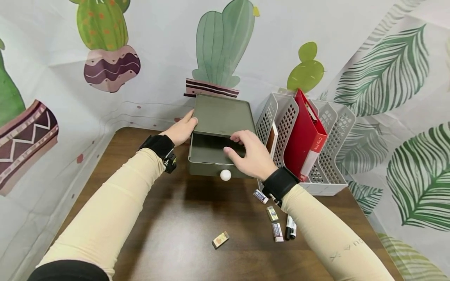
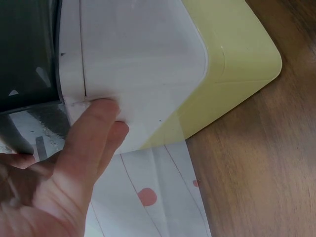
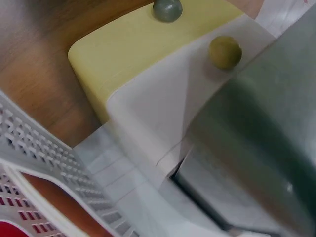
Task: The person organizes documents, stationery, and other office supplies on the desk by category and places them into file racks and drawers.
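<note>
A small drawer unit with a dark green top stands against the back wall. Its green top drawer is pulled out and has a white knob. Below it are a white drawer with a yellow knob and a yellow drawer with a grey-green knob. My left hand rests against the unit's left side, fingertips on the white section in the left wrist view. My right hand is over the pulled-out drawer, fingers bent and apart from the thumb, nothing seen between them.
A grey file rack holding a red clip file stands right of the unit. Several erasers lie on the brown table, one eraser near the middle. Markers lie beside my right forearm.
</note>
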